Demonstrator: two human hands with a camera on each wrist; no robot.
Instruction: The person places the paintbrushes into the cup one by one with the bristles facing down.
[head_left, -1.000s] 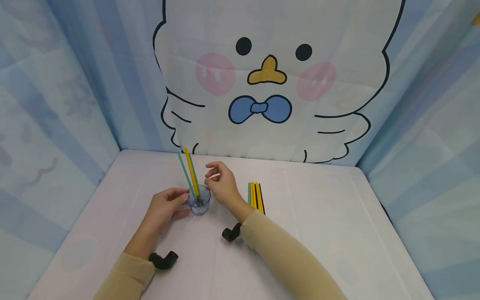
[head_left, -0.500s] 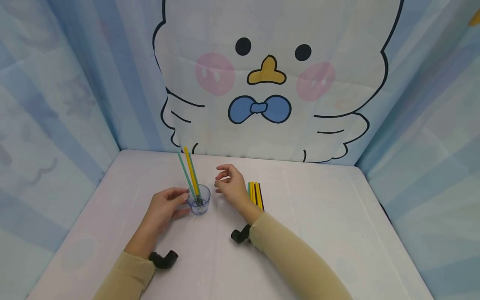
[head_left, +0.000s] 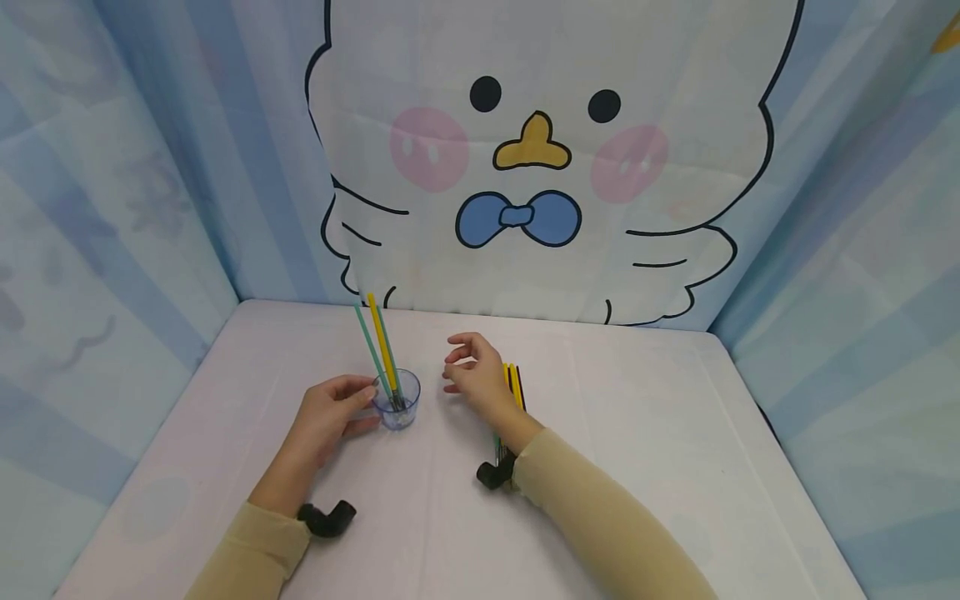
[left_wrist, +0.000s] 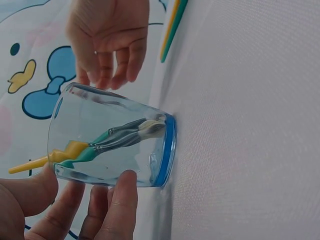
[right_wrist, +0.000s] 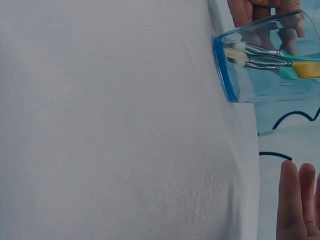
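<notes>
A clear bluish cup [head_left: 410, 410] stands on the white-covered table. Inside it lean a yellow paintbrush [head_left: 382, 342] and two green paintbrushes [head_left: 367, 337], bristles down, as the left wrist view shows through the cup wall [left_wrist: 115, 107]. My left hand [head_left: 330, 408] holds the cup from its left side, thumb near the rim and fingers along the wall. To the right of the cup, my right hand [head_left: 482, 375] hovers with loosely bent fingers and nothing in them. Beneath and behind it lies a row of yellow, black and green brushes [head_left: 514, 382], partly hidden by the hand and wrist.
A printed curtain [head_left: 517, 275] with a cartoon face rises behind the table's back edge. Striped blue curtains [head_left: 97, 250] close off both sides. Black wrist mounts [head_left: 327, 521] stick out from both sleeves over the white cloth [head_left: 637, 450].
My right hand has moved right, away from the cup and over the row of loose brushes, hiding more of them. The left hand, the cup and its brushes stay where they were.
</notes>
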